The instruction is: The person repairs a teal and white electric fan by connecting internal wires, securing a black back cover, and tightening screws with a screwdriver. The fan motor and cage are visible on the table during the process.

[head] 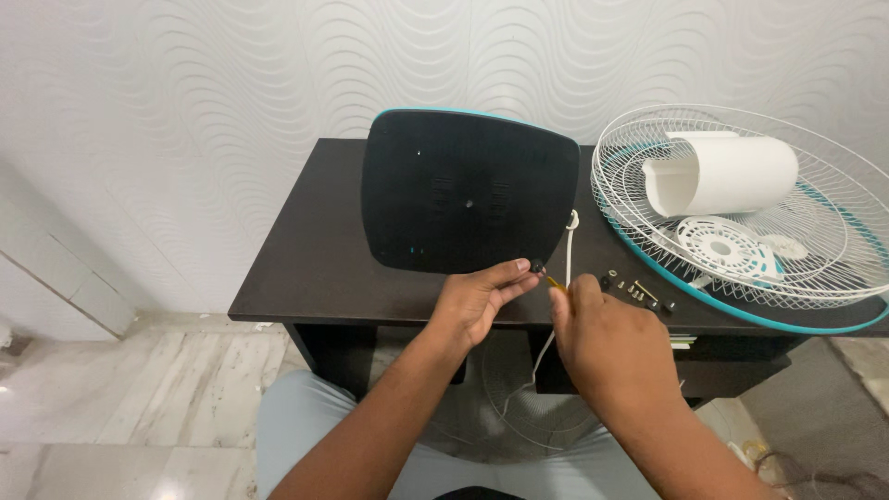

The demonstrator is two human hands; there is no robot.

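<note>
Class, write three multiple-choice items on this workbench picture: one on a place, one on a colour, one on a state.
1. Where does the white cylinder lie?
A. on the floor
B. in the fan grille
C. on the black base

2. The grille's rim is
A. red
B. yellow
C. teal

3. The left hand
A. pinches a small black part
B. lies flat
C. grips the cord

Answers: 1 B, it rests inside the wire cage; 2 C, a teal band edges it; 3 A, fingertips close on the part.
</note>
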